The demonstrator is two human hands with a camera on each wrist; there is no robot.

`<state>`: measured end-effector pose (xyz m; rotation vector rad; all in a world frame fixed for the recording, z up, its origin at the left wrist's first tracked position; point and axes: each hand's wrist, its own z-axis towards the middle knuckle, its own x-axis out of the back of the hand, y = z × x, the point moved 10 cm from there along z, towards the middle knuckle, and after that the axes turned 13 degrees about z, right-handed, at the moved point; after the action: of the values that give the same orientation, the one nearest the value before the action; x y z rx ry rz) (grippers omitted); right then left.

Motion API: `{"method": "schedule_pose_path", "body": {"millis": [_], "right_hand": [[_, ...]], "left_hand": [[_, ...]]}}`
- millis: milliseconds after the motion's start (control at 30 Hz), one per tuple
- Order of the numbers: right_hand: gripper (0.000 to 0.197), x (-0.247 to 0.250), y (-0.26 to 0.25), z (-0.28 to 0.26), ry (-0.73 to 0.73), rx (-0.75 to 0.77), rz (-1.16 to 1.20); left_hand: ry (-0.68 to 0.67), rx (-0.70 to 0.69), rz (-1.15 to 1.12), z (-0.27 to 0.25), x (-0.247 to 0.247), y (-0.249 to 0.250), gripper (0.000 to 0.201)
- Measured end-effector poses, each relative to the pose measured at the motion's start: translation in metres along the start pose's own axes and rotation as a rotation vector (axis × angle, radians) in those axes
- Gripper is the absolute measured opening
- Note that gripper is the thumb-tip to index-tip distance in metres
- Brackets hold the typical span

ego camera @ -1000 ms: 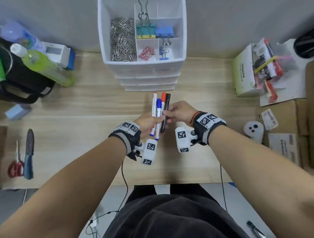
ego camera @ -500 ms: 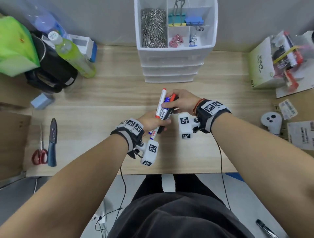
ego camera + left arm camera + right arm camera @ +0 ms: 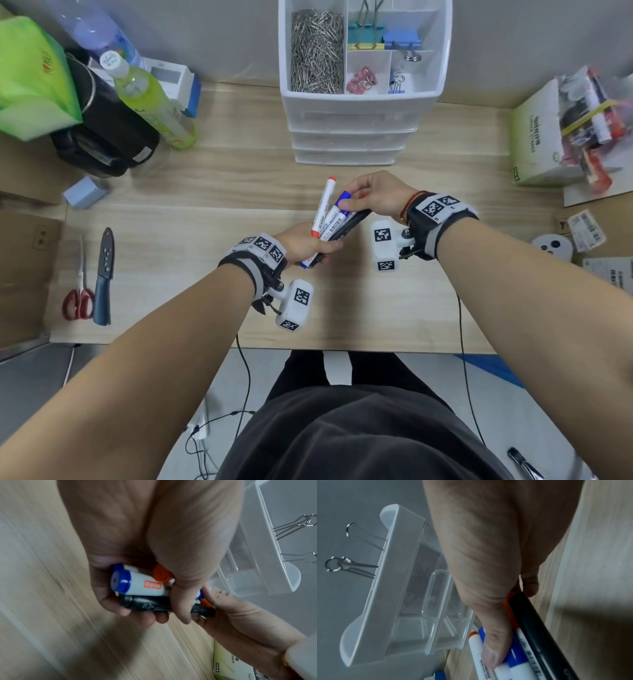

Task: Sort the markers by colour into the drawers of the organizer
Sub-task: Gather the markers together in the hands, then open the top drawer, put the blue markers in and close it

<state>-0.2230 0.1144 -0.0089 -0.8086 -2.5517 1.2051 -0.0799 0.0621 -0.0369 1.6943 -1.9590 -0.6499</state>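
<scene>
Both hands are over the wooden worktop (image 3: 394, 301), just in front of the white organizer (image 3: 356, 137), and they share one bundle of markers. The left hand (image 3: 301, 244) has its grip curled around the lower ends of the whole bunch: from the left wrist view you can see two blue end plugs, an orange-red one and the black barrel all tucked in its fingers (image 3: 120, 608). The right hand (image 3: 378, 195) is at the upper end, nearer the organizer, thumb pressed on the blue-capped marker (image 3: 342, 202) with its fingers wrapped behind the black marker (image 3: 352, 222), so its grip is pinching those. The red-capped marker (image 3: 324, 205) sticks up out of the bundle on its own, cap pointing toward the organizer and fanned off to the left of the others. There's a second red/orange one pinned against the black one, only partly showing in the right wrist view.

All three clear drawers on the organizer look closed. Its top tray holds a pile of paper clips (image 3: 317, 51) and a few binder clips (image 3: 383, 37).

Left of the organizer: a green bottle (image 3: 150, 102), a black bag (image 3: 102, 130), and further out toward the worktop's near edge a pair of red scissors (image 3: 78, 301) beside a sheathed knife (image 3: 104, 277). Right of the organizer there's a pale green box (image 3: 534, 137).
</scene>
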Motion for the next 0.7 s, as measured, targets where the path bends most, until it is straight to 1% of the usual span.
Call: {"method": "schedule_pose_path", "body": {"millis": [67,167,233,300,400,467,533,567,633,667,700], "right_hand": [[0.009,0.01,0.001,-0.001,0.05,0.019,0.058],[0.014,0.031,0.007,-0.007,0.182,0.015,0.152],[0.012,0.04,0.013,-0.01,0.23,0.018,0.256],[0.013,0.045,0.017,-0.009,0.26,0.02,0.294],[0.016,0.037,0.019,-0.01,0.212,0.003,0.329],[0.022,0.027,0.016,-0.013,0.141,-0.02,0.309],[0.029,0.027,0.016,-0.013,0.103,-0.03,0.276],[0.03,0.032,0.016,-0.013,0.125,-0.027,0.263],[0.027,0.052,0.017,-0.015,0.239,-0.003,0.276],[0.026,0.064,0.018,-0.018,0.313,0.009,0.286],[0.025,0.077,0.02,-0.022,0.383,0.015,0.298]], "left_hand": [[0.007,0.031,0.007,0.002,0.0,0.0,0.015],[0.002,0.074,-0.016,0.007,0.0,-0.003,0.013],[0.007,0.088,-0.022,0.01,0.0,-0.004,0.01],[0.006,0.1,-0.016,0.014,-0.003,-0.003,0.008],[-0.009,0.103,0.001,0.02,-0.01,-0.002,0.009],[-0.025,0.1,0.0,0.023,-0.014,-0.001,0.012],[-0.044,0.098,-0.004,0.026,-0.017,-0.003,0.014],[-0.043,0.098,-0.012,0.028,-0.016,-0.005,0.015],[-0.027,0.099,-0.014,0.029,-0.013,-0.01,0.014],[-0.013,0.109,0.018,0.03,-0.01,-0.013,0.012],[0.012,0.124,0.103,0.031,-0.005,-0.016,0.013]]}}
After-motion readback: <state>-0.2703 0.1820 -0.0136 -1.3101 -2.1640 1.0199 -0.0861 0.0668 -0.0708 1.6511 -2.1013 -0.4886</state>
